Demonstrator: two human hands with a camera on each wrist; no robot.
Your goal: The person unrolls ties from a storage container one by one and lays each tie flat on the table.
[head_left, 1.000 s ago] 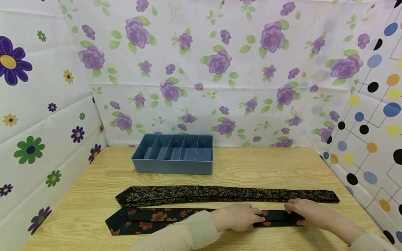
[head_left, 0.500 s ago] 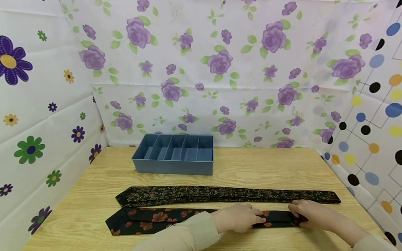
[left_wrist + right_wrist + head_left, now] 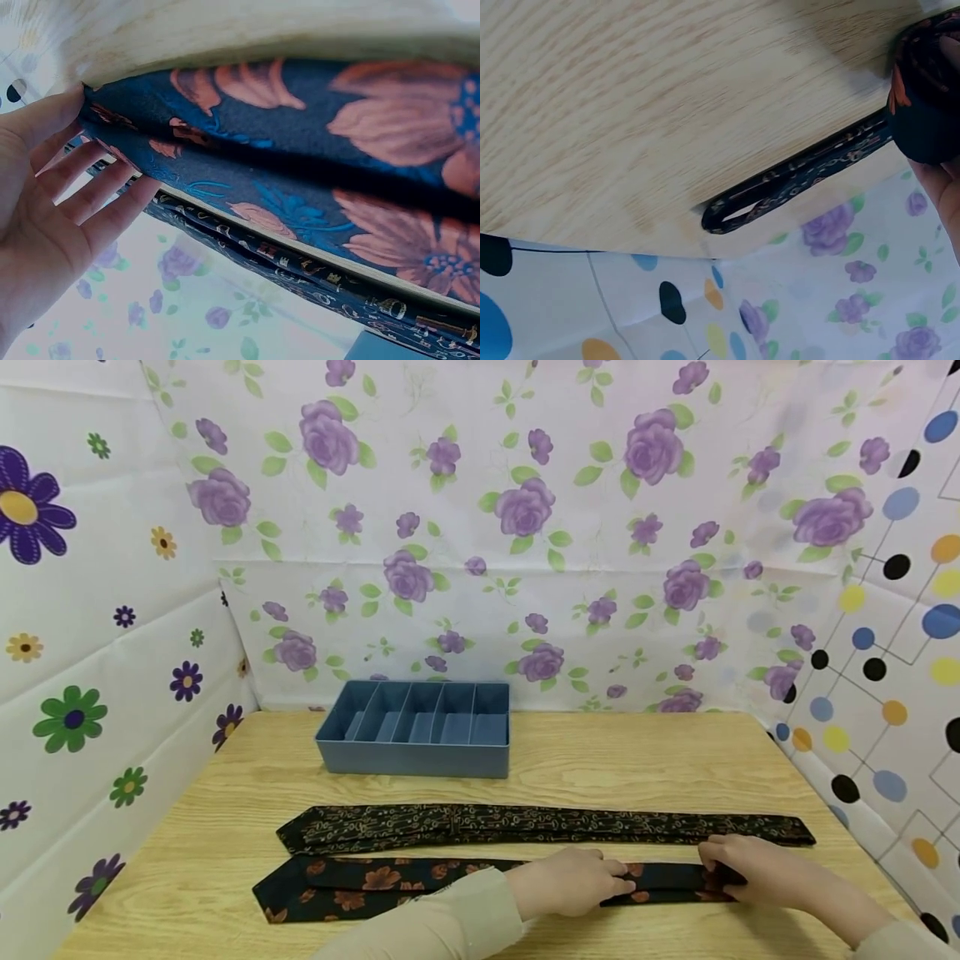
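A dark necktie with orange flowers (image 3: pixel 378 878), folded lengthwise in layers, lies along the front of the table. Midway along it, my left hand (image 3: pixel 566 881) spans its width; the left wrist view shows thumb and fingertips (image 3: pixel 146 180) at opposite edges of the floral cloth (image 3: pixel 262 112). My right hand (image 3: pixel 765 877) grips the right end, which curves into a rounded loop (image 3: pixel 919 124) in the right wrist view; part of that grip is cut off by the frame. Just behind lies a second dark necktie with a small gold pattern (image 3: pixel 525 822), also folded, untouched.
A blue box (image 3: pixel 412 758) with several compartments stands at the back, left of centre. Wood-grain table (image 3: pixel 637 752) shows around the ties. Flower-printed cloth (image 3: pixel 465 635) hangs behind, and dotted cloth (image 3: pixel 870 727) borders the right side.
My right hand has slid a little to the right, and the floral necktie's end has gone with it. The left hand has hardly moved. The patterned necktie and the box stay put.
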